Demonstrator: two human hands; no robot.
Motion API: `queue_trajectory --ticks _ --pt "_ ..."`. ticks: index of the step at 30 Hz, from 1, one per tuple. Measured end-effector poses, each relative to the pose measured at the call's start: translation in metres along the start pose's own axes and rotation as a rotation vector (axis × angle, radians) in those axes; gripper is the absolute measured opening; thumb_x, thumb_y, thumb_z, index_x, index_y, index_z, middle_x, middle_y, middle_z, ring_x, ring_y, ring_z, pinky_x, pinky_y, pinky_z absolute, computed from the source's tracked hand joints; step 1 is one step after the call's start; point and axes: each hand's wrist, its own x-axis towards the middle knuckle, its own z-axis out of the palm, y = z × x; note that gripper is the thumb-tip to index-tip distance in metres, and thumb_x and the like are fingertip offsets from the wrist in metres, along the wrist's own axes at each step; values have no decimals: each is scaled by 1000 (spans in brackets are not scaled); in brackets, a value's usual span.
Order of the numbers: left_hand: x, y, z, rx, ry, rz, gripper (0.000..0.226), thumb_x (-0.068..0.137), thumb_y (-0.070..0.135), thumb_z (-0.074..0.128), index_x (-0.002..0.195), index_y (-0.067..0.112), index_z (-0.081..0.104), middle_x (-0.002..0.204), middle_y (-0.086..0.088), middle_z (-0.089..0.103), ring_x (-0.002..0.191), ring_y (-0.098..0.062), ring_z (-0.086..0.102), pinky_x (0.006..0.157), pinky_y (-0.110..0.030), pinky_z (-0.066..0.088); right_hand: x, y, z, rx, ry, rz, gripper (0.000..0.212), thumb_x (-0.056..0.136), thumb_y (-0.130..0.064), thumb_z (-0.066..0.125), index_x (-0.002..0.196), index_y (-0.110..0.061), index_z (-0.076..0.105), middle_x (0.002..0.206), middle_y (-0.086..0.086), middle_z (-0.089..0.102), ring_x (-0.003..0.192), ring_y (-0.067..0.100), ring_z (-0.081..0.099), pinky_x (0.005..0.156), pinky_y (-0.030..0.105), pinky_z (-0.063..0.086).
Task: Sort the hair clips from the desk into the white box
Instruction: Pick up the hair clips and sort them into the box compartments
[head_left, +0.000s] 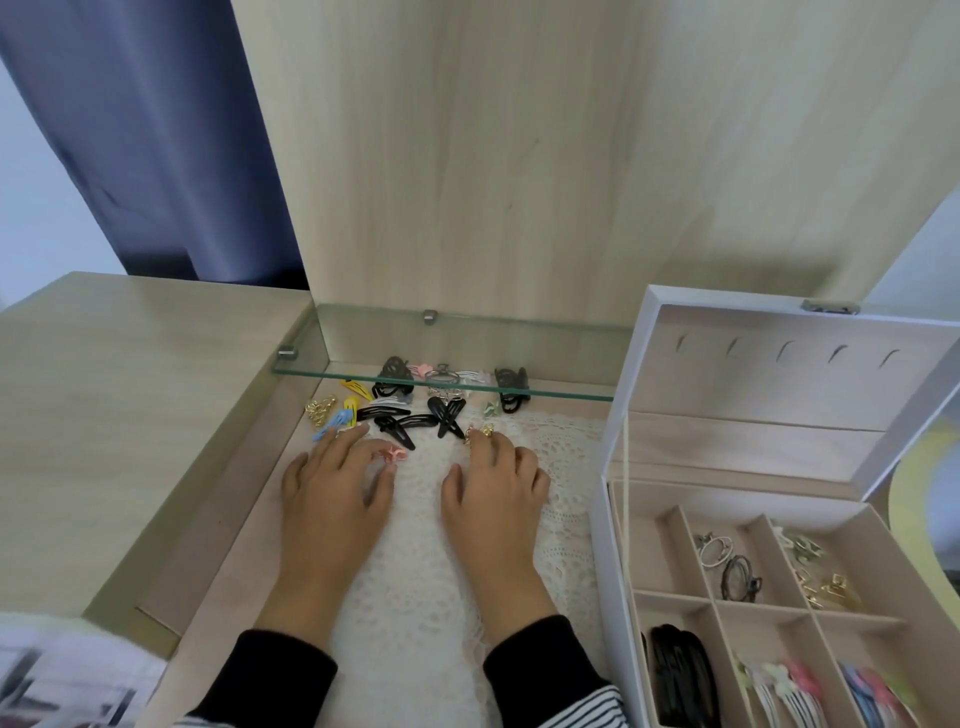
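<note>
Head view: the fingers (349, 446) of your left hand (332, 491) are lying released beside a pink clip (392, 455); your right hand (493, 491) is touching a gold clip (483, 431), not grasping it.

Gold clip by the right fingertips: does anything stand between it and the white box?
Nothing lies on the lace mat between the gold clip and the white box. Only its left wall rises there; the right hand would lift over it.

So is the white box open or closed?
Open. The white box has its lid tilted back, and hair clips show in its compartments.
</note>
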Motion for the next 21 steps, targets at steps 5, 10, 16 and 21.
queue_trajectory --ticks 5,10,16,21 --pt "0 1 -3 -32 -2 34 12 88 26 64 98 33 66 117 11 64 117 -19 56 97 -41 36 -1 0 1 37 21 -47 25 76 -32 68 96 -20 58 94 -3 63 88 22 55 72 36 44" --pt "0 2 -4 -84 5 60 14 83 21 74 93 29 68 109 12 64 108 -13 58 92 -36 38 -1 1 -1 68 22 -43 23 75 -31 70 89 -19 57 85 -4 62 84 21 56 70 34 45" --pt "1 2 -4 -139 24 107 6 86 23 71 85 23 65 104 10 66 100 -13 61 85 -42 50 -1 2 0 139 53 -45 24 72 -16 75 88 -17 57 75 -4 60 73 20 54 64 30 41" --pt "-1 5 -5 -161 -5 90 9 85 19 71 86 24 64 107 13 68 117 -13 56 99 -38 42 -2 1 -1 178 27 -44 19 77 -15 69 91 -19 58 79 -4 62 76 20 55 67 31 39"
